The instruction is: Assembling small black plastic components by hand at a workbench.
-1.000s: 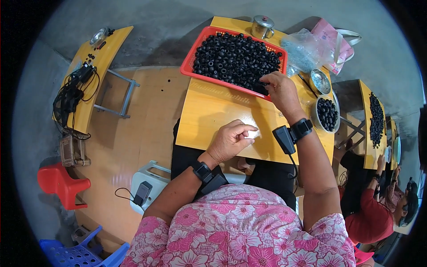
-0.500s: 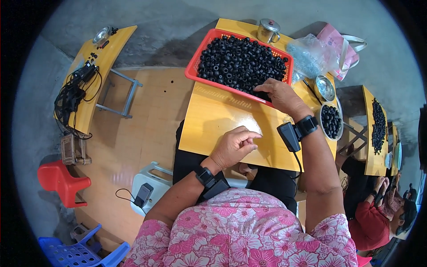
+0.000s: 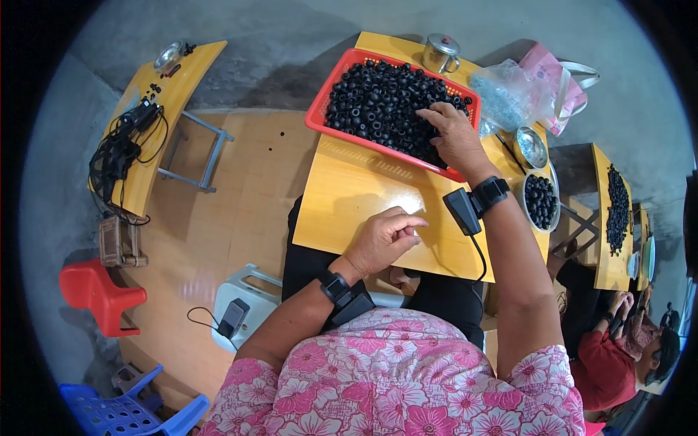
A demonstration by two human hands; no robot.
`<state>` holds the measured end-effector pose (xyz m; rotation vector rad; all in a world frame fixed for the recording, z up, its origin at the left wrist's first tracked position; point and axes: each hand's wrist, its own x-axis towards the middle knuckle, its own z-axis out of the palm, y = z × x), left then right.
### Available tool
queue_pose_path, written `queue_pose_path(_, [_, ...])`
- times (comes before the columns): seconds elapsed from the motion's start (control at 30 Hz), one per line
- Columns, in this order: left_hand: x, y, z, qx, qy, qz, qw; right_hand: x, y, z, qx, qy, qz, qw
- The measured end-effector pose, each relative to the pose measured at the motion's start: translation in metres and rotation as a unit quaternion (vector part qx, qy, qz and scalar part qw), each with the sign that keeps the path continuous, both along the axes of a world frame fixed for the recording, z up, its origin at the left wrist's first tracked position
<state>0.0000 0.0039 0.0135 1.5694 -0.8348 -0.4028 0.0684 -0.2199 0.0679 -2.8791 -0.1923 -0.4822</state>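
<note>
A red plastic basket [image 3: 314, 120] on the yellow table [image 3: 342, 211] is heaped with small black ring-like pieces [image 3: 378, 94], some showing a hole. Over its right part reaches my right hand [image 3: 454, 138], fingers spread and touching or just above the pieces; nothing shows in its grasp. Lower down, above the table's near edge, my left hand [image 3: 385, 236] is closed, thumb and fingers curled together. Whatever they may hold is hidden. Both wrists carry black strapped devices.
Right of the basket are a white bowl of black pieces [image 3: 540, 200], a metal bowl [image 3: 531, 147], a clear plastic bag [image 3: 502, 98] and a pink bag [image 3: 556, 80]. A lidded metal cup [image 3: 440, 53] stands behind. At far right, a person in red [image 3: 603, 363] sits by another table.
My right hand has shifted up and farther into the basket, its fingers spreading from a more closed pose. The left hand has stayed in place.
</note>
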Motion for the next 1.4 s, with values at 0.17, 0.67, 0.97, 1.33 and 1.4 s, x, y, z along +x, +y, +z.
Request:
queue_pose_path(0.17, [0.0, 0.0, -0.001, 0.004, 0.001, 0.001, 1.0, 0.0, 0.002, 0.001, 0.013, 0.082, 0.009, 0.997])
queue_pose_path(0.67, [0.001, 0.001, 0.001, -0.005, 0.018, -0.007, 1.0, -0.015, -0.019, 0.01, 0.275, 0.14, -0.044, 0.95])
queue_pose_path(0.97, [0.001, 0.002, 0.002, 0.002, 0.022, -0.008, 1.0, -0.017, -0.012, 0.018, 0.157, 0.164, -0.02, 0.974])
queue_pose_path(1.33, [0.002, 0.002, 0.002, 0.004, 0.009, -0.009, 1.0, -0.007, -0.006, -0.003, 0.058, 0.14, -0.021, 0.988])
queue_pose_path(1.4, [0.001, 0.001, 0.001, 0.004, 0.029, -0.007, 1.0, -0.007, -0.009, -0.008, 0.059, 0.129, -0.02, 0.99])
